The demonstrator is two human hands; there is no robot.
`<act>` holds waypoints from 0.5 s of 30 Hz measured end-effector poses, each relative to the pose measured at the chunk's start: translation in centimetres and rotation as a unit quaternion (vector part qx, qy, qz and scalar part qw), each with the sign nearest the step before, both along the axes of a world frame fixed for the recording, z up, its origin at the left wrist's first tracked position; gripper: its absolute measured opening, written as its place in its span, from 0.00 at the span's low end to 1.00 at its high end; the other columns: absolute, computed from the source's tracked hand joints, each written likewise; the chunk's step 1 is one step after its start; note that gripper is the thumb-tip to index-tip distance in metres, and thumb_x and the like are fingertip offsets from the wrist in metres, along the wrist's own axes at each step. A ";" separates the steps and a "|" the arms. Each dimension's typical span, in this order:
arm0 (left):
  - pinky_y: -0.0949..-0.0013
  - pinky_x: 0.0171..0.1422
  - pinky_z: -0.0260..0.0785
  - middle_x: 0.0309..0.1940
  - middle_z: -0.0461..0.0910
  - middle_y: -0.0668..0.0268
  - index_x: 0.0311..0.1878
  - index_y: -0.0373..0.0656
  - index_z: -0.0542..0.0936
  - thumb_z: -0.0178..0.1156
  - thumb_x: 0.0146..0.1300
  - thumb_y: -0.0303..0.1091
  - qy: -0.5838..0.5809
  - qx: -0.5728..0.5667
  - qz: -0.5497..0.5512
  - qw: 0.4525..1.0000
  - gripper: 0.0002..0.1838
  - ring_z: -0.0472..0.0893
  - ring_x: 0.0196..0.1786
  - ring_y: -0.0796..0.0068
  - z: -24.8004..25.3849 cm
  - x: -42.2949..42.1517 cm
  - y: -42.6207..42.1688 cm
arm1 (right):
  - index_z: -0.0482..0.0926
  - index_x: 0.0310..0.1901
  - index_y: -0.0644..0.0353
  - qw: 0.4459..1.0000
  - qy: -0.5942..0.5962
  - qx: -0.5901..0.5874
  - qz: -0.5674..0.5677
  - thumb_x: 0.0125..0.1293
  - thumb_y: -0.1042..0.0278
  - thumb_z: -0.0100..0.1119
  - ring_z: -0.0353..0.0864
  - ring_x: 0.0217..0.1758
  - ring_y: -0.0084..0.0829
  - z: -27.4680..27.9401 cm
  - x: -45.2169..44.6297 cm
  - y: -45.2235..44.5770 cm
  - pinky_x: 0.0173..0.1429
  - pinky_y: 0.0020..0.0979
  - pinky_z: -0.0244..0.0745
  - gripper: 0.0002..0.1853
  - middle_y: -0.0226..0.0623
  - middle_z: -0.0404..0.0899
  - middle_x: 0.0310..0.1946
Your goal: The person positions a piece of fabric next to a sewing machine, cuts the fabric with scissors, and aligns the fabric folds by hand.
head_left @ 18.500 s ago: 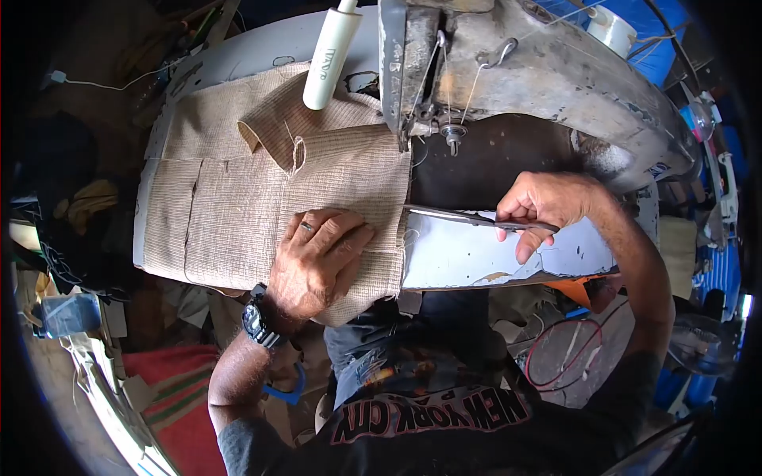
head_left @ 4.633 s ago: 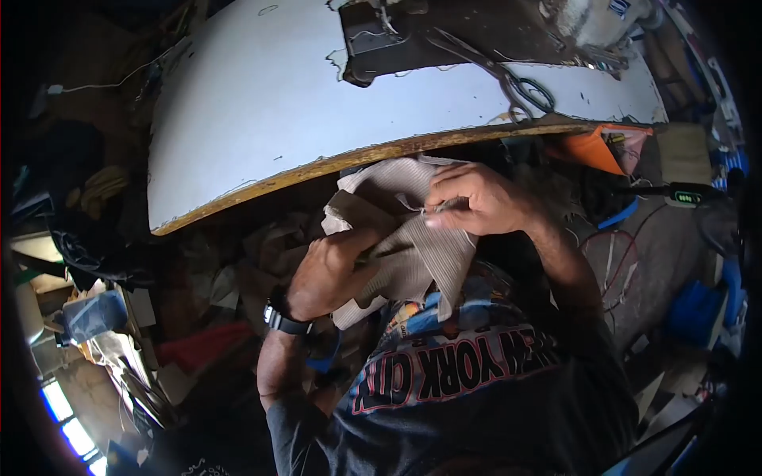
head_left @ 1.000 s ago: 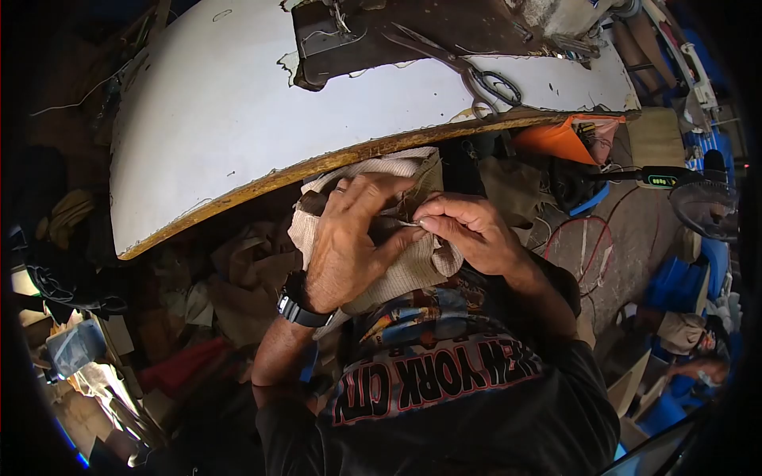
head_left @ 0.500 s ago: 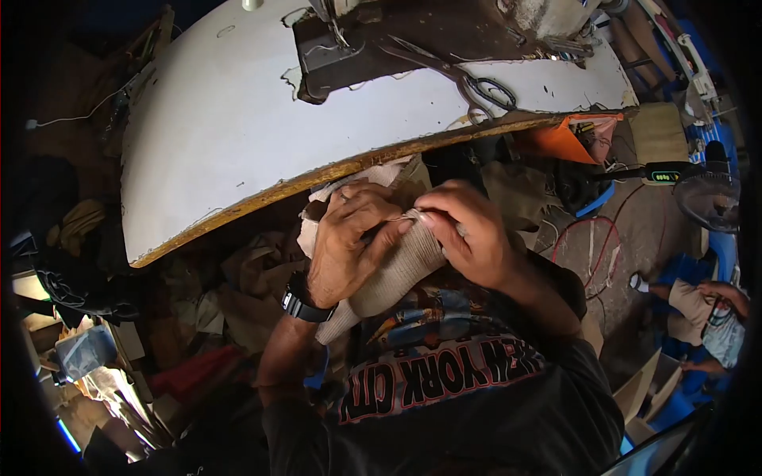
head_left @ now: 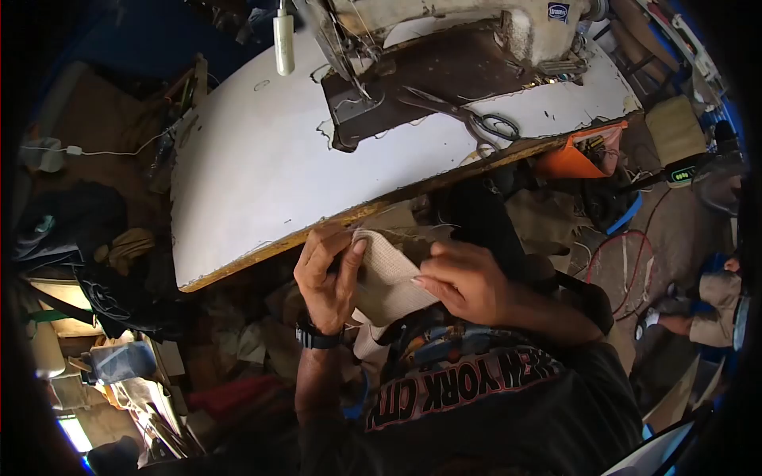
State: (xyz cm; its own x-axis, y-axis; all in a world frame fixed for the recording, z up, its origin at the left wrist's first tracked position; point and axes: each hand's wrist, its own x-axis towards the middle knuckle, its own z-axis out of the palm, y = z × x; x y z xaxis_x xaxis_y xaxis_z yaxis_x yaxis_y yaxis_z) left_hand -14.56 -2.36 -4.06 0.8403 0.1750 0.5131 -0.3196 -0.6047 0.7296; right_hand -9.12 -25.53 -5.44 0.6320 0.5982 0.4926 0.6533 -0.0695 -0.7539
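Note:
Between my hands, over my lap, is a piece of beige ribbed fabric (head_left: 389,266), raised in front of the table's edge. My left hand (head_left: 329,274) pinches its upper left corner between thumb and fingers. With thumb and curled fingers, my right hand (head_left: 464,282) grips the fabric's right edge. Loose threads show along the top of the cloth. Part of the fabric hangs below my left wrist, beside a black watch (head_left: 317,337).
A white-topped table (head_left: 238,190) with a worn edge carries a sewing machine (head_left: 476,36) and black-handled scissors (head_left: 464,115). An orange pouch (head_left: 583,159) hangs under its right side. Scraps lie below. Another person's leg (head_left: 710,313) appears at the far right.
My hands have moved apart, and the fabric, bunched before, is now spread between them. The view has shifted, showing more of the sewing machine.

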 end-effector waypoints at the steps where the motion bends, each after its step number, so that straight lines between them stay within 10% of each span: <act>1: 0.66 0.51 0.76 0.42 0.85 0.58 0.46 0.34 0.84 0.72 0.66 0.20 0.005 0.000 0.013 1.000 0.08 0.84 0.44 0.63 0.5 -0.3 0.3 | 0.82 0.39 0.64 0.995 -0.096 -0.017 -0.030 0.63 0.74 0.73 0.77 0.32 0.40 1.3 0.4 -0.1 0.38 0.41 0.74 0.08 0.39 0.73 0.32; 10: 0.72 0.45 0.68 0.35 0.79 0.66 0.40 0.34 0.81 0.69 0.70 0.24 0.019 -0.135 0.022 0.990 0.06 0.74 0.37 0.77 1.9 -2.0 1.0 | 0.83 0.41 0.66 0.992 -0.117 -0.032 0.016 0.65 0.77 0.70 0.83 0.58 0.47 0.3 5.6 2.5 0.58 0.44 0.79 0.06 0.45 0.85 0.54; 15: 0.75 0.48 0.67 0.37 0.79 0.70 0.43 0.34 0.81 0.67 0.75 0.27 0.041 -0.213 0.041 0.975 0.06 0.73 0.41 0.83 1.2 -2.4 1.9 | 0.81 0.43 0.66 0.997 -0.060 0.048 -0.005 0.68 0.79 0.70 0.88 0.41 0.47 -0.1 5.2 3.9 0.44 0.39 0.83 0.07 0.46 0.86 0.41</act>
